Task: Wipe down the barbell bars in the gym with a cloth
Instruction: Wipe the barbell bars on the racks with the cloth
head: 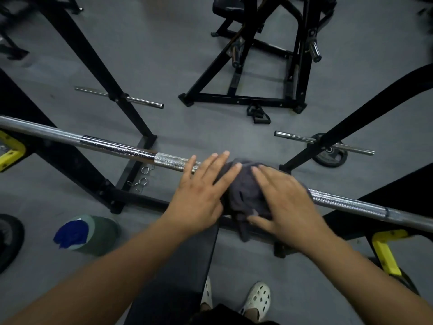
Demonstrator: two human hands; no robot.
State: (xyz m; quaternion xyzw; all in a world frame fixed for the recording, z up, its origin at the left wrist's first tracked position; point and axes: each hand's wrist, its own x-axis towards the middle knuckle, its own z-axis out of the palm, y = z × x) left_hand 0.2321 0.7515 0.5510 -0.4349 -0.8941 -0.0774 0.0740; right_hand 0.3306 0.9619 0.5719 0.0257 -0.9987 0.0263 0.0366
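A long steel barbell bar runs across the view from upper left to lower right, resting on a rack. A crumpled dark grey cloth is draped over the middle of the bar. My right hand lies flat on the cloth's right side, fingers spread, thumb tucked under its lower edge. My left hand lies flat on the bar and the cloth's left edge, fingers spread and extended. The bar under the cloth and hands is hidden.
A black bench pad sits below my hands. Black rack uprights and yellow bar hooks flank the bar. A green bucket with a blue rag stands at lower left. A weight plate lies at right, spring collars on the floor.
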